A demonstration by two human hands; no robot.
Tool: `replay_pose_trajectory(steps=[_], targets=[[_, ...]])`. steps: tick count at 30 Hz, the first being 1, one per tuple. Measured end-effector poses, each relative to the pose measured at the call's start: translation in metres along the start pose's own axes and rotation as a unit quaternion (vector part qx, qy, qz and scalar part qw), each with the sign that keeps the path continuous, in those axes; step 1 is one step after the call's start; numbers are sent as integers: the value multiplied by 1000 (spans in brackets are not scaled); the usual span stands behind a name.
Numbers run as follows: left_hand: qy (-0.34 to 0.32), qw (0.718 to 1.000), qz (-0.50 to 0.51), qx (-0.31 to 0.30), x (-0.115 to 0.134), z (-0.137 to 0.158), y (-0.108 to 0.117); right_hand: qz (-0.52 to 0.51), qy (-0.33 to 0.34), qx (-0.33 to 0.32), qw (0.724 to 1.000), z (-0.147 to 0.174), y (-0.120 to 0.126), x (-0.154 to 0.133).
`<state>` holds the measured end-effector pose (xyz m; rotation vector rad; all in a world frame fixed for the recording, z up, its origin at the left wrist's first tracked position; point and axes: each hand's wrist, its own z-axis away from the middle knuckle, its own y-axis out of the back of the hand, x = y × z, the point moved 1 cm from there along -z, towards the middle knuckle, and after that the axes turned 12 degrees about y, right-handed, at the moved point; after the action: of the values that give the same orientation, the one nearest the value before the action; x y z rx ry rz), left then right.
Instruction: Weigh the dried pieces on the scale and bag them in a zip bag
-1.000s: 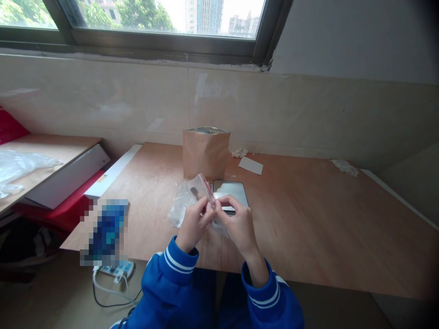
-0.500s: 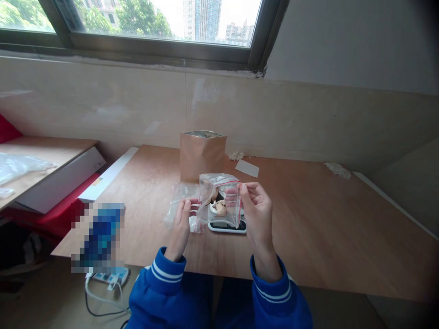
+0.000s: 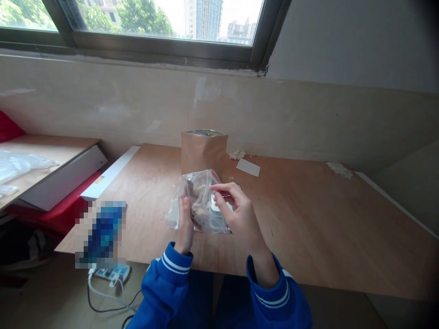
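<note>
Both hands on the clear zip bag (image 3: pixel 200 201), held just above the desk (image 3: pixel 308 219) in front of the kraft pouch (image 3: pixel 204 153): left hand (image 3: pixel 185 224) pinches its left edge, right hand (image 3: pixel 236 212) has fingers on its front, grip loose. Looks like the sealing or flattening step. Next move likely needs a firm pinch along the red zip strip.

You have the plastic bag (image 3: pixel 200 201) up between your hands over the near middle of the table (image 3: pixel 308 219), your left hand (image 3: pixel 185 224) at its left edge and your right hand (image 3: pixel 236 212) across its right side, with a scale (image 3: pixel 219 205) partly hidden behind it. Behind the bag a paper pouch (image 3: pixel 204 153) stands upright, and to the pouch's right a card (image 3: pixel 248 167) lies flat near the wall. Left of the table a box (image 3: pixel 58 183) lies on a lower desk (image 3: pixel 41 151), and a power strip (image 3: pixel 111 273) sits on the floor below the table's near left corner.
</note>
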<state>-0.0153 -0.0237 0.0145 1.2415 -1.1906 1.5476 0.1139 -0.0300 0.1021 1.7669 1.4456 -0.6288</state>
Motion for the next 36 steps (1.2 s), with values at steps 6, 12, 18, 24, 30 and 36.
replay_pose_trajectory(steps=[6,12,18,24,30,36], targets=[[-72,997,8,-8,5,-5,2,5,-11,-153,988,-13,-18,18],[-54,999,1,-6,1,-13,8,49,-12,-169,984,-24,-33,26],[-2,999,-17,30,-2,-21,8,-4,-30,-170,985,-23,-44,39],[-20,997,-29,63,-27,-36,11,68,-10,-180,981,-17,-64,61],[-11,994,-77,82,-36,-28,21,240,20,-233,942,-5,-90,91],[-34,973,-198,111,21,24,66,334,37,-257,906,6,-103,107]])
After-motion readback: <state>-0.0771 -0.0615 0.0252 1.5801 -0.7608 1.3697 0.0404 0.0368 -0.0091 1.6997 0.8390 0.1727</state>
